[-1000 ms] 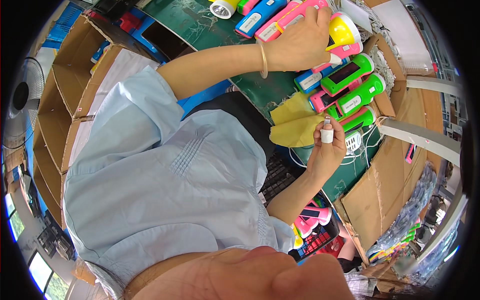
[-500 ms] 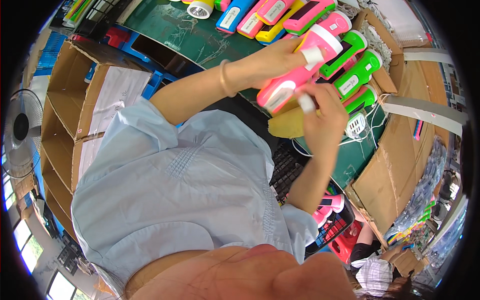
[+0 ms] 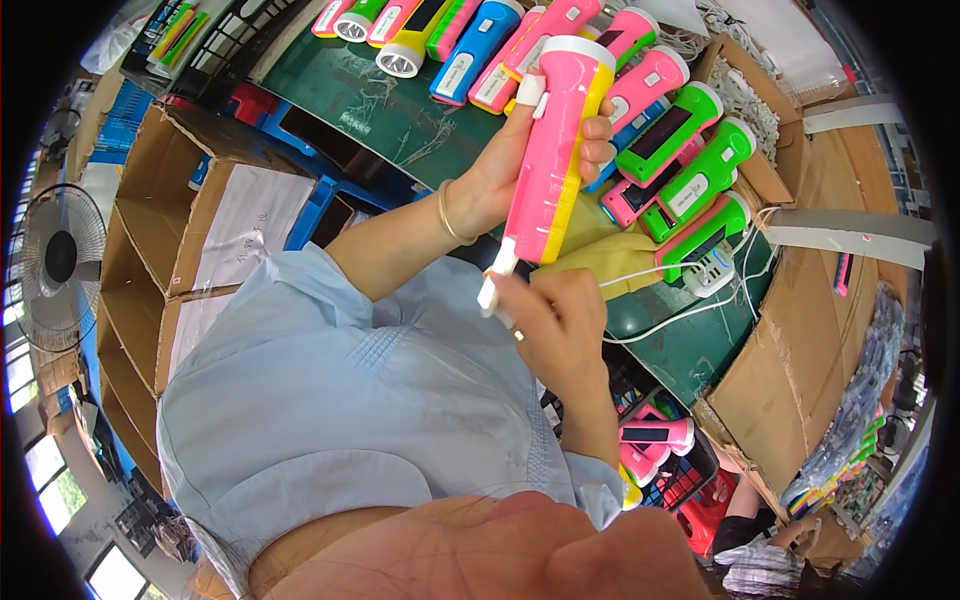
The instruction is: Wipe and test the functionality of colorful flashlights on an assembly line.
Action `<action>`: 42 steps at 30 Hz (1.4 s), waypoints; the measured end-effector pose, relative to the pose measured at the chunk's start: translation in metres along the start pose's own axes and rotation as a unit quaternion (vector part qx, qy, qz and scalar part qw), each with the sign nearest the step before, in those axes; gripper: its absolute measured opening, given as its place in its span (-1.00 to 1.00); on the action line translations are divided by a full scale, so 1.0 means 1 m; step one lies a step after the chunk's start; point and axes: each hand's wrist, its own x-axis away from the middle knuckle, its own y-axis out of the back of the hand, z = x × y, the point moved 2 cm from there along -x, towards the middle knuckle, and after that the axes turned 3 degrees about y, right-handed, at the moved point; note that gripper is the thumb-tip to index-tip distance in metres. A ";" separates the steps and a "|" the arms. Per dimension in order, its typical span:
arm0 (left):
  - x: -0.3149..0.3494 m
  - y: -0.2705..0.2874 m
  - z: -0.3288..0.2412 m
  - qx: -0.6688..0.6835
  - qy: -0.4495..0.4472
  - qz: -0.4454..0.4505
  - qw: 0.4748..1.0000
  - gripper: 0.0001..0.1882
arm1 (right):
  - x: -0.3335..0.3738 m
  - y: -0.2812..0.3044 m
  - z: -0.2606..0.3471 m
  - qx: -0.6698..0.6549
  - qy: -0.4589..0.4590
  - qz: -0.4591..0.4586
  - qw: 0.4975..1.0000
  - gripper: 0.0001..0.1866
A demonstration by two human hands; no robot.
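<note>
My left hand [image 3: 505, 165] grips a pink flashlight [image 3: 548, 165] with a yellow underside and white head rim, tilted head up over the table edge. White wrapping covers the thumb tip. At the flashlight's tail end, my right hand [image 3: 565, 325] is closed on a white cable [image 3: 635, 274], with white wrapping on a fingertip here too. A small white piece, seemingly the plug, shows between the fingers and the tail; whether it is inserted I cannot tell. The cable runs right to a white multi-port charger [image 3: 708, 272]. Beside it lies a green-and-pink flashlight [image 3: 708, 238].
Several flashlights lie in a row on the green table [image 3: 370, 105], among them a blue one [image 3: 478, 50]. A yellow cloth [image 3: 620, 258] lies near my right hand. Cardboard compartments [image 3: 150, 250] stand left, a carton of white cables [image 3: 745, 95] right, a black basket [image 3: 680, 470] below.
My left hand has turned the flashlight more upright, its pink side now showing, and moved left. The right hand has dropped down and left to its tail, now with a white cable.
</note>
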 end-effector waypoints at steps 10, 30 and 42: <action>0.008 -0.012 0.008 -0.446 -0.100 -0.166 0.874 -0.49 | 0.004 -0.017 -0.046 -0.284 -0.411 -0.189 0.845 -0.69; 0.013 -0.032 -0.005 -0.789 -0.002 -0.144 0.597 -0.07 | -0.009 0.030 -0.056 -0.335 -0.329 -0.175 0.866 -0.84; 0.022 -0.019 0.001 -0.770 -0.033 -0.219 0.598 -0.45 | -0.027 0.027 -0.055 -0.071 -0.378 -0.046 0.922 -0.80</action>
